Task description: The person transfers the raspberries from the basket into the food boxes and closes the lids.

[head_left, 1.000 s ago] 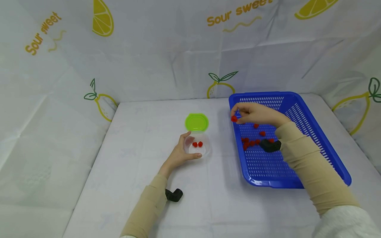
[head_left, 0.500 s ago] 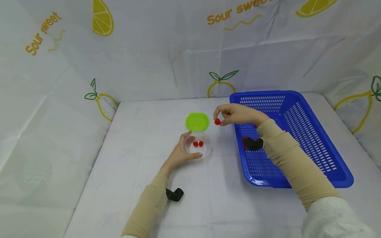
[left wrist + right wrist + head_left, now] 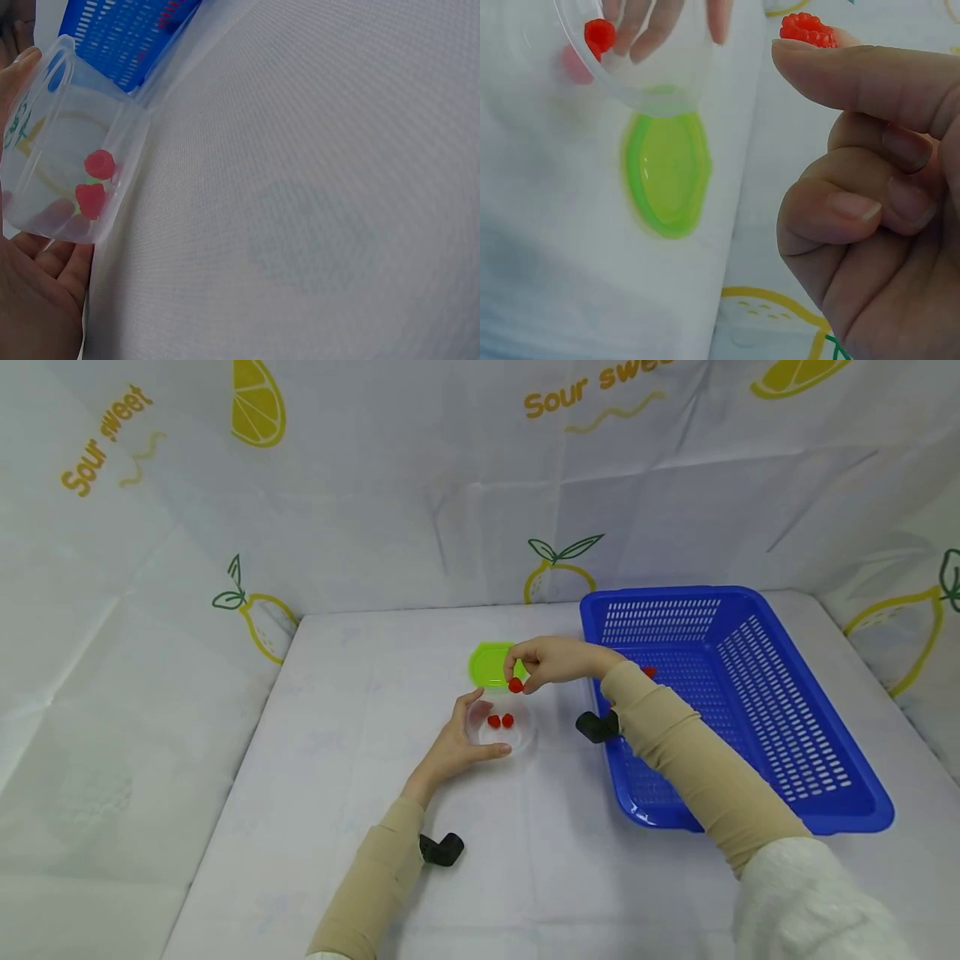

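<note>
Your right hand (image 3: pixel 551 660) grasps a red raspberry (image 3: pixel 516 685), pinched between thumb and index finger, the other fingers folded toward the palm, as the right wrist view shows. Your left hand (image 3: pixel 453 747) grasps a clear plastic cup (image 3: pixel 524 739) from its left side, the thumb along the near wall and a finger at the far rim; the cup's mouth faces upward. Inside the cup, two raspberries (image 3: pixel 501 721) sit side by side at the bottom, seen through the wall in the left wrist view. The pinched raspberry lies, in the head view, beyond the cup's far rim and in front of the right part of a bright green lid (image 3: pixel 487 667); its height above the desk (image 3: pixel 315 760) cannot be told. The lid is on the desk just behind the cup. To your right stands a blue perforated basket (image 3: pixel 765 727), with further red pieces (image 3: pixel 648 672) in it, mostly hidden by your right forearm. Tan sleeves (image 3: pixel 697 760) cover both forearms, and behind the desk hangs a white cloth (image 3: pixel 375 510) printed with lemons and the words "Sour sweet".
</note>
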Tool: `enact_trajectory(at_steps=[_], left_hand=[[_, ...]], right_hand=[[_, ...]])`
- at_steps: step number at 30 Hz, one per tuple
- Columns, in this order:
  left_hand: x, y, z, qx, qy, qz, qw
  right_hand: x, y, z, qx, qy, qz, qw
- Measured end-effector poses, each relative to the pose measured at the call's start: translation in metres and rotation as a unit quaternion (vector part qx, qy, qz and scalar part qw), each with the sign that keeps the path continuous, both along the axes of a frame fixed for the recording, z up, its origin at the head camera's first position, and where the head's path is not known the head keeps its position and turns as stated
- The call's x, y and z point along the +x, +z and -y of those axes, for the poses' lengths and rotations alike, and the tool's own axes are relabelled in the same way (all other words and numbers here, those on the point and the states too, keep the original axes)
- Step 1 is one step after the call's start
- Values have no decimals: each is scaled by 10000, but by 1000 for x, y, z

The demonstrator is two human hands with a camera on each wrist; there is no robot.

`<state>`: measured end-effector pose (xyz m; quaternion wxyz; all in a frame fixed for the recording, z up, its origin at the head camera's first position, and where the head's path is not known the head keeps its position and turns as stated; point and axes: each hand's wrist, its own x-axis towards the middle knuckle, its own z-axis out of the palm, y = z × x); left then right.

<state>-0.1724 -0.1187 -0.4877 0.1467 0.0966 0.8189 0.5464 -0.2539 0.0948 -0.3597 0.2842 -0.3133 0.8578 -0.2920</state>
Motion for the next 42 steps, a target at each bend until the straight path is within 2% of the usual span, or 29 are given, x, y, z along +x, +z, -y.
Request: enact_trajectory(at_steps=[3, 9, 11, 18, 20, 27, 36, 42], left_hand=[[0, 1, 0, -13, -26, 33, 10000], [12, 32, -3, -28, -177, 125, 9998], [14, 36, -3, -49, -186, 132, 9997], [0, 2, 0, -49, -90, 93, 9999], [-1, -1, 1, -25, -52, 63, 10000], [0, -1, 1, 48, 8, 8, 10000], [-2, 1, 0, 59, -25, 40, 10000], [-2, 1, 0, 87, -51, 95, 9999]], right_hand=[[-2, -6, 6, 61, 53, 105, 9999], [-3, -18, 14, 197, 121, 310, 9993], [-2, -21, 14, 217, 147, 356, 9990], [-2, -33, 14, 525, 84, 581, 9969], [-3, -36, 14, 616, 117, 588, 9963], [-5, -40, 14, 745, 173, 719, 9945], [-8, -45, 14, 1135, 59, 1197, 9863], [-10, -48, 13, 1119, 134, 1333, 9846]])
